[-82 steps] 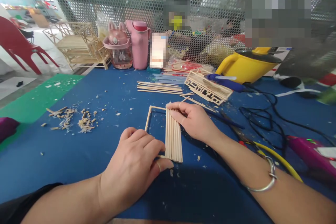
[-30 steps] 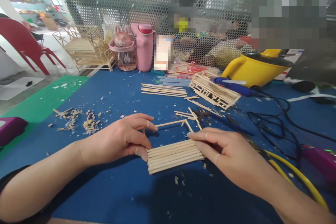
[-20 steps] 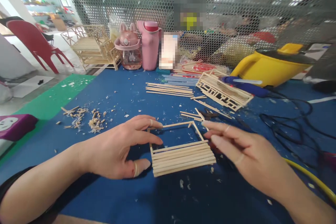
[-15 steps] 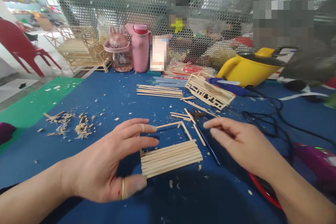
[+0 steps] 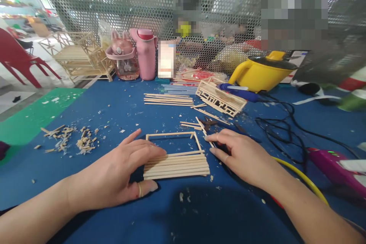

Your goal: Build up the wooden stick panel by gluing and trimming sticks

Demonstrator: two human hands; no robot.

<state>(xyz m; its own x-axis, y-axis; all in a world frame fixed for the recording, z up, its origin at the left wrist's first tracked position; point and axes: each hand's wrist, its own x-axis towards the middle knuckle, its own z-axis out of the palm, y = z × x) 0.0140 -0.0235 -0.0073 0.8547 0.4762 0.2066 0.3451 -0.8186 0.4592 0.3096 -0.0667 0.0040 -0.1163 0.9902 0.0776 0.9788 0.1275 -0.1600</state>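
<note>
A small rectangular frame of thin wooden sticks (image 5: 171,134) lies on the blue table, its near part covered by a row of sticks laid side by side (image 5: 177,167). My left hand (image 5: 128,164) rests over the left end of that row, fingers stretched out and the thumb apart, hiding the corner beneath. To the right of the frame, my right hand (image 5: 237,152) has its thumb and forefinger closed around a slim wooden stick (image 5: 201,126). Dark pliers (image 5: 210,124) lie just beyond those fingertips, partly hidden.
Wood scraps (image 5: 85,141) lie at left. Behind are loose sticks (image 5: 168,100), a small stick-built model (image 5: 220,97), a yellow pot (image 5: 261,74), a pink bottle (image 5: 147,55) and a larger wooden model (image 5: 77,55). Black cable (image 5: 274,129) and a purple device (image 5: 337,171) occupy the right.
My right hand has moved left and taken hold of the stick beside the frame. My left fingers have come down onto the row of sticks, and the frame has turned slightly.
</note>
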